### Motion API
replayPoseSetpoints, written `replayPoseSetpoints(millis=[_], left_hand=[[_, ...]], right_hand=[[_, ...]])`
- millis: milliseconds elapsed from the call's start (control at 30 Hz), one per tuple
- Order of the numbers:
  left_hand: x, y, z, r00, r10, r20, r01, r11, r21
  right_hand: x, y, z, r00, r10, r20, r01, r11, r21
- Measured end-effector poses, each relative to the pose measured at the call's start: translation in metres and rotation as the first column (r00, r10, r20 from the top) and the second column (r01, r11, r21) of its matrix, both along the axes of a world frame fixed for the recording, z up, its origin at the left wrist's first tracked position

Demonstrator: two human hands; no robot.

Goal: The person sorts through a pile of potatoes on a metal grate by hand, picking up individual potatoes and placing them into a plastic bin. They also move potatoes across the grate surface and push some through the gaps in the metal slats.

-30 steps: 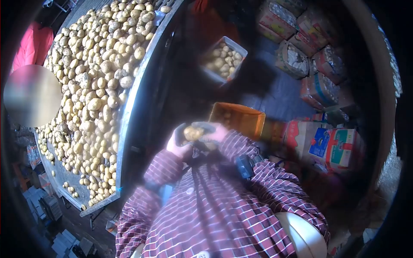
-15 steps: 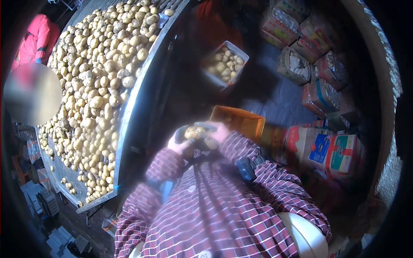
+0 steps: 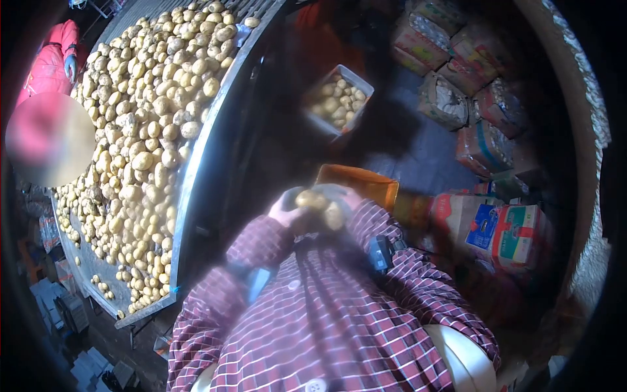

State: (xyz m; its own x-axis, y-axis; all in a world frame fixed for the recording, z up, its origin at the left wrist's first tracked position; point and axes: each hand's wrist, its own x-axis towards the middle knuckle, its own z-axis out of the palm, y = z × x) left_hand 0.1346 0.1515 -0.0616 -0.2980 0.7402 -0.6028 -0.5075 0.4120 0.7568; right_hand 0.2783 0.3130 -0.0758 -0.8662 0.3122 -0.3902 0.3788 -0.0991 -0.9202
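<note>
Potatoes (image 3: 311, 199), 2 of them, sit between the person's hands, above the front of the checked shirt (image 3: 313, 313) and near the orange crate (image 3: 386, 191). Glare and blur soften that spot: fingers cover parts of both, and I cannot tell exactly where the fingertips end. The left hand (image 3: 285, 210) is half closed, curled around the left potato; the right hand (image 3: 353, 196) is bent likewise, its fingers arching over the top and around the right potato, though how tightly it grips is unclear. The near side of the orange crate is hidden behind the right hand and sleeve. At upper left, a co-worker in pink (image 3: 52, 65) is cut off by darkness and partly covered by a round blurred patch. The left potato looks rounded and pale yellow; the right potato, slightly lower, is duller tan. On the table (image 3: 191, 171), a heap of loose potatoes (image 3: 142, 160) shows yellow-tan skins, some with dark marks.
</note>
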Motion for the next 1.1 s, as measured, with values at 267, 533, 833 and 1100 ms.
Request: replayPoseSetpoints(millis=[267, 533, 833, 1100], left_hand=[[0.003, 0.017, 0.013, 0.943, -0.318, -0.102, 0.326, 0.943, 0.072], [-0.068, -0.143, 0.042, 0.706, 0.288, -0.647, -0.399, 0.916, -0.027], [-0.092, -0.268, 0.034, 0.511, 0.746, -0.427, -0.809, 0.586, 0.056], [-0.112, -0.291, 0.056, 0.628, 0.778, 0.024, -0.777, 0.626, 0.063]], right_hand=[[0.089, 0.091, -0.072, 0.867, -0.464, 0.183, 0.404, 0.868, 0.288], [-0.034, 0.056, -0.059, 0.922, -0.212, 0.324, 0.180, 0.975, 0.128], [-0.339, -0.125, 0.095, 0.892, 0.440, -0.101, -0.301, 0.747, 0.593], [-0.382, -0.165, 0.119, 0.845, 0.462, 0.269, -0.534, 0.709, 0.461]])
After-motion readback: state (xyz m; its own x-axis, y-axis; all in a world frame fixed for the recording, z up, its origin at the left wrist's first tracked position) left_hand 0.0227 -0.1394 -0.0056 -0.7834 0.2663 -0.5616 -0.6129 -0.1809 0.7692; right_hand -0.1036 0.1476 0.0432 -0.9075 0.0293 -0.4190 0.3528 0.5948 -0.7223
